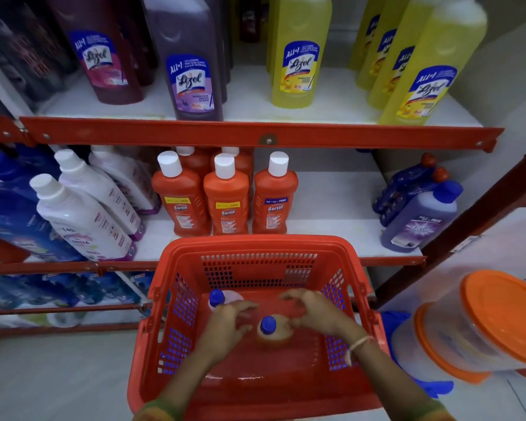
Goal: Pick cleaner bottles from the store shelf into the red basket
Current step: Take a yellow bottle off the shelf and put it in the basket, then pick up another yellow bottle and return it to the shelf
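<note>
The red basket stands on the floor against the lower shelf. Two blue-capped bottles stand upright in it: an orange one in the middle and a pale pink one at the back left. Both my hands are down inside the basket. My left hand is just left of the orange bottle, fingers spread. My right hand is just right of it with loosely curled fingers, the thumb close to the bottle's shoulder. Neither hand wraps the bottle. Orange Bactin bottles with white caps stand on the shelf behind the basket.
The top shelf holds purple and yellow Lizol bottles. White laundry bottles stand at left and a purple bottle at right of the lower shelf. Orange-lidded plastic containers jut out at right. An orange shelf rail runs across.
</note>
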